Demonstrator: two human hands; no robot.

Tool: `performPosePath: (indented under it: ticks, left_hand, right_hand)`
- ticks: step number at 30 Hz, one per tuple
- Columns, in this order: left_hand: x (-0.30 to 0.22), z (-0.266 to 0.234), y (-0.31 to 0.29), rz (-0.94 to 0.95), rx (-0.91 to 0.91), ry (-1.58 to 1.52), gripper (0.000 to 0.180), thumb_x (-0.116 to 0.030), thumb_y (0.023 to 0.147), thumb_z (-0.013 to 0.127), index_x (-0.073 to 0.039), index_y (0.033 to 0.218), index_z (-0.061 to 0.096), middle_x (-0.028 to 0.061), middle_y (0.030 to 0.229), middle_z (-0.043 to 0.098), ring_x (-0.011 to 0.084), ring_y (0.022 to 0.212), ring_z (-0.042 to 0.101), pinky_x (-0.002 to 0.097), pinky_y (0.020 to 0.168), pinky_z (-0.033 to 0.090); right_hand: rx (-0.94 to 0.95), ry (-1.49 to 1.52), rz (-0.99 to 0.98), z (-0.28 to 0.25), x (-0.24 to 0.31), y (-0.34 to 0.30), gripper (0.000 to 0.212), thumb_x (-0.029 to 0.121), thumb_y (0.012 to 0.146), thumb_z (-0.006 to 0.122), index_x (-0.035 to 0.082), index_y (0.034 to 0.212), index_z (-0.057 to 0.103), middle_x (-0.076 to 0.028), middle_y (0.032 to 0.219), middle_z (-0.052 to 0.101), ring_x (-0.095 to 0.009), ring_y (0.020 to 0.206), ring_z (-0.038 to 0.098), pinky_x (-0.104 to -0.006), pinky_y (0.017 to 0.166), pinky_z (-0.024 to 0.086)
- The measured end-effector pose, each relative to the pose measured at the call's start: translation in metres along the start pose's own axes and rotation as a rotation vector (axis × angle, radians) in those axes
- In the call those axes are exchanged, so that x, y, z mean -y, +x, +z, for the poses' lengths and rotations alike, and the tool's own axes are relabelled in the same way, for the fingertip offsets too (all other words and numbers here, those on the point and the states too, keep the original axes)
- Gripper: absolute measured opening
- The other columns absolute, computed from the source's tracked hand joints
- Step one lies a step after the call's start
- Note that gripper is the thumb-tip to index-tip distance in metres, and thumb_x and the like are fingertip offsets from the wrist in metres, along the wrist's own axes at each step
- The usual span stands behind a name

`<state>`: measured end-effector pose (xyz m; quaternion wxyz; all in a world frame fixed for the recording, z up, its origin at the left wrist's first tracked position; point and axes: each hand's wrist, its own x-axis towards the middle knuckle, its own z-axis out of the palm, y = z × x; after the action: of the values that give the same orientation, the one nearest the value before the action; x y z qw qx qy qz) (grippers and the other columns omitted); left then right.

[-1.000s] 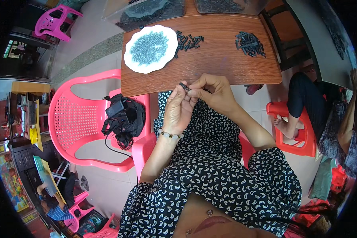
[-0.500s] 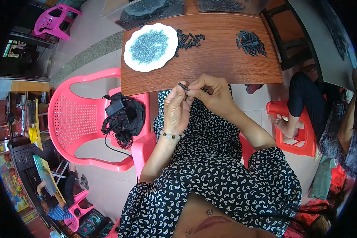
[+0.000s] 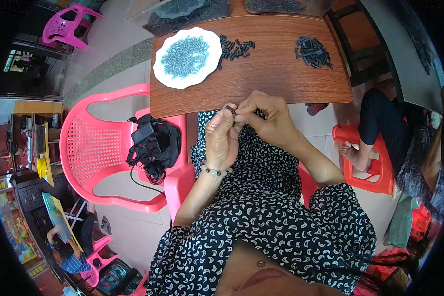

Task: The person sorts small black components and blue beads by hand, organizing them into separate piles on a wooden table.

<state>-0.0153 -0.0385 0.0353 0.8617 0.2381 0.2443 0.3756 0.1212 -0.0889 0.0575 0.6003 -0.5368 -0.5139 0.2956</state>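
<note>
Change: both hands sit a bit closer to the tabletop's near edge than 1 s ago, pinch pose same; plate & piles unmoved.
L hand (image 3: 222, 138): fingers curled, thumb & forefinger closed on a small dark part (image 3: 230, 109), held just off the near edge, about mid-length, above the lap.
R hand (image 3: 267, 114): fingers bent, tips meeting the same small dark part from the other side; touching the L hand's fingertips. Whether it really grips or only steadies, can't tell.
Bracelet (image 3: 213, 171): beaded, on L wrist.
Tabletop (image 3: 276, 74): brown wood, rectangular.
White plate (image 3: 159, 69): near the tabletop's left edge, toward the far-left corner, heaped w/ small grey-blue pieces (image 3: 185, 55).
Dark loose bits (image 3: 235, 48): short black pieces, just right of the plate, touching its rim.
2nd dark pile (image 3: 313, 51): toward the far-right corner, well apart from the plate.
Trays (image 3: 182, 12): clear, w/ dark parts, along the far edge.
Pink chair (image 3: 103, 148): plastic, left of the person; black device w/ cables (image 3: 152, 147) on its seat.
Other person (image 3: 380, 128): seated at right, foot on a red stool (image 3: 365, 165).
</note>
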Motion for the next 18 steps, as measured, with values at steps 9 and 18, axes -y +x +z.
performPosePath:
  ticks: [9, 18]
  left_hand:
    - [-0.003, -0.003, -0.003, -0.014, 0.069, -0.023, 0.019, -0.022, 0.093, 0.061, -0.005, 0.100, 0.066, 0.0029, 0.098, 0.065, 0.0130, 0.090, 0.060, 0.0313, 0.088, 0.048]
    - [0.001, -0.015, -0.004, -0.107, 0.206, -0.074, 0.020, -0.027, 0.089, 0.065, -0.009, 0.098, 0.067, -0.0006, 0.103, 0.062, 0.0134, 0.100, 0.055, 0.0343, 0.091, 0.045]
  right_hand:
    - [0.053, -0.160, -0.118, -0.006, 0.018, 0.006, 0.025, 0.008, 0.074, 0.072, 0.003, 0.097, 0.065, -0.007, 0.083, 0.063, -0.020, 0.076, 0.057, -0.0309, 0.068, 0.047]
    - [0.290, -0.196, -0.289, -0.014, 0.014, 0.010, 0.043, 0.006, 0.076, 0.068, 0.005, 0.119, 0.063, -0.010, 0.112, 0.066, -0.027, 0.097, 0.060, -0.0381, 0.087, 0.048]
